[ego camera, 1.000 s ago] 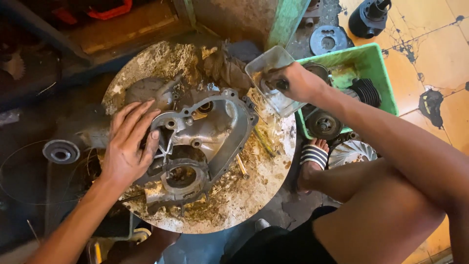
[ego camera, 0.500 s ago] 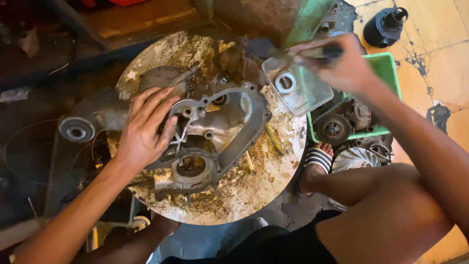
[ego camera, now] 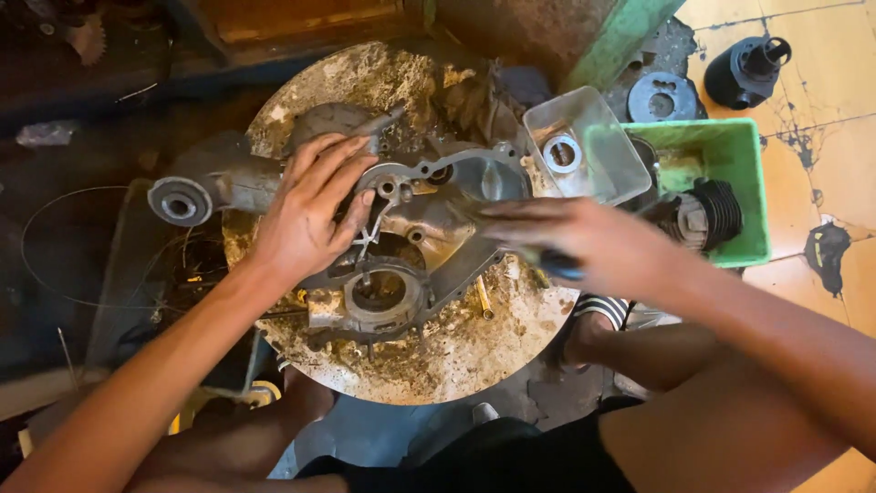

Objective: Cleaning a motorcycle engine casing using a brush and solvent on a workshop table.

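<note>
A grey, dirty metal engine case [ego camera: 379,297] lies on a round, grime-covered board [ego camera: 456,361]. My left hand [ego camera: 306,215] rests flat on the case's left half, fingers spread, holding nothing. My right hand [ego camera: 593,246] is blurred with motion over the case's right edge, its fingers closed on a dark-handled tool [ego camera: 558,266] whose working end I cannot make out. Just beyond it stands a clear plastic tub [ego camera: 607,164] with a metal ring [ego camera: 561,153] inside.
A green plastic bin [ego camera: 744,155] at the right holds a black finned cylinder [ego camera: 712,212]. A grey disc [ego camera: 662,96] and a black part [ego camera: 744,68] lie on the orange floor behind. Thin wires [ego camera: 55,237] lie at the left. My bent legs are below the board.
My right hand has come down and to the left, from the clear tub to over the case, with the dark tool in it. My left hand has stayed on the case.
</note>
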